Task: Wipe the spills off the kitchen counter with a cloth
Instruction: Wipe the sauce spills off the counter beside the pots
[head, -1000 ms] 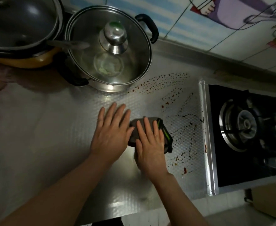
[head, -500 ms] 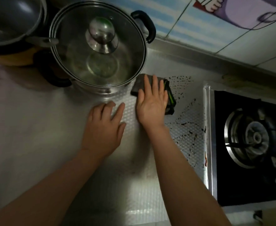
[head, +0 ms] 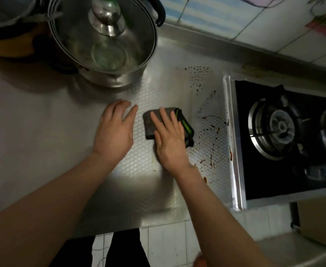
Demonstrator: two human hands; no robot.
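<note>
A folded dark grey cloth [head: 151, 124] with a green edge lies on the embossed steel counter [head: 42, 132]. My right hand [head: 170, 141] presses flat on top of the cloth, fingers spread and pointing away from me. My left hand [head: 116, 132] rests palm down on the bare counter just left of the cloth, holding nothing. Reddish-brown spill drops [head: 208, 130] dot the counter to the right of the cloth, up to the stove's edge. More spill specks [head: 197, 74] lie further back near the wall.
A large steel pot with a glass lid [head: 104, 41] stands at the back, close behind my left hand. A dark pan [head: 6, 14] sits at the far left. The black gas stove [head: 285, 132] borders the counter on the right. The tiled wall [head: 254, 22] runs behind.
My right hand has pulled the cloth back from beside the pot toward me across the counter. The spill marks along that path are gone. My left hand stays flat on the counter.
</note>
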